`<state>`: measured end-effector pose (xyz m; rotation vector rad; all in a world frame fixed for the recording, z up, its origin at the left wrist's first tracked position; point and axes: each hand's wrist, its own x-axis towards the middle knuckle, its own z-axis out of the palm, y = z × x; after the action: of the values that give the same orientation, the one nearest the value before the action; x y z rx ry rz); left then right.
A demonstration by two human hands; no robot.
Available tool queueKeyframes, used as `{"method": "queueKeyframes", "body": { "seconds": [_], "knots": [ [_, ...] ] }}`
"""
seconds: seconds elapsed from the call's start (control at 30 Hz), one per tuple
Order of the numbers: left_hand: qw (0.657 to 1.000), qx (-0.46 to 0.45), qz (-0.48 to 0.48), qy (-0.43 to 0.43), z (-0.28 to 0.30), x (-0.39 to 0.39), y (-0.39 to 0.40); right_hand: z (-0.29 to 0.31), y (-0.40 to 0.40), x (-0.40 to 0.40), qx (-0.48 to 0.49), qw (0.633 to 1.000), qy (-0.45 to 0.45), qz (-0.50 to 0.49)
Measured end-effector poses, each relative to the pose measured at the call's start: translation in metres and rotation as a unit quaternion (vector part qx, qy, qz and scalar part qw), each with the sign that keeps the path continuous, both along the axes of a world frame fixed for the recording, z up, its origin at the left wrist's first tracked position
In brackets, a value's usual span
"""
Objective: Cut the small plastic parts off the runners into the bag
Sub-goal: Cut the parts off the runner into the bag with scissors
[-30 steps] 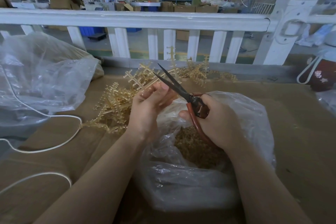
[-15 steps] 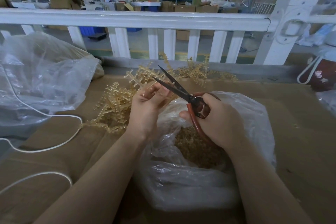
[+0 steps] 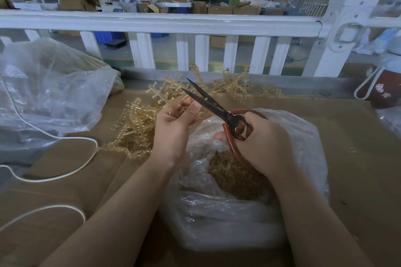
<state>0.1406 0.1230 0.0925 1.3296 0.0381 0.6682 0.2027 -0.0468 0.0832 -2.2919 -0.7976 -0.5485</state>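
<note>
Runner [image 3: 167, 98], a pale amber translucent plastic lattice of crossed bars, is pinched by the left hand [image 3: 175, 123] above the clear crinkled bag [image 3: 303, 143], its long axis slanting up and away leftward. The right hand [image 3: 258, 143] grips red-handled scissors [image 3: 217, 107], dark blades parted, tips pointing up-left. Similar runners heap on the brown desk [image 3: 358, 158].

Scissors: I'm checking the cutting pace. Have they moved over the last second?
No. The scissors have hardly shifted: their upper tip still sits just below the same white baluster, with the blades open as before.
</note>
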Motion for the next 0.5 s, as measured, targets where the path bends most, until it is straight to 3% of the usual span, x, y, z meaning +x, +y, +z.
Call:
{"method": "queueKeyframes", "body": {
  "seconds": [0.5],
  "knots": [
    [0.999, 0.053, 0.005, -0.008, 0.0013, -0.0027, -0.0003, 0.0042, 0.0001, -0.002, 0.005, 0.999, 0.037, 0.023]
  ]
}}
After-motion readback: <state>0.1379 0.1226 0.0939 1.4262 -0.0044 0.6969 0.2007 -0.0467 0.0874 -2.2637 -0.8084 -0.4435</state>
